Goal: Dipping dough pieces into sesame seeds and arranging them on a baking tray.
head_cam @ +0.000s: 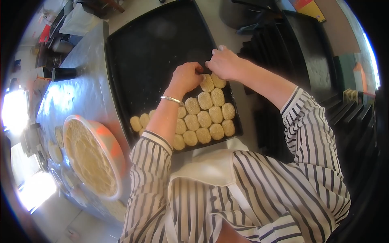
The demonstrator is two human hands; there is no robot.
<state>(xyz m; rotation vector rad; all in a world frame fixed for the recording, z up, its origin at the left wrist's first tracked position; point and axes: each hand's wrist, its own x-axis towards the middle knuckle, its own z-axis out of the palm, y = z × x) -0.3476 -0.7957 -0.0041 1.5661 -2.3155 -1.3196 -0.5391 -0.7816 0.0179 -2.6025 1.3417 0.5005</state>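
A large black baking tray [158, 39] lies before me, with rows of oval, crumb-coated dough pieces [204, 119] along its near edge and up its right side. Over the tray, my left hand [187, 76] has its fingertips at the side of an upper dough piece [207, 83]; whether it grips the piece is not clear. My right hand [225, 63] is bent over the tray's right rim, just above the topmost right dough piece [218, 80]. Its fingertips are partly hidden, and I cannot tell if they hold anything. A metal bangle circles my left wrist.
To the left, a metal worktop [88, 60] bears a plastic basin [91, 158] of pale crumbly or floury material, a dark cylindrical container [63, 74] and flat pale dough pieces [55, 152]. Stacked black trays [273, 60] stand to the right.
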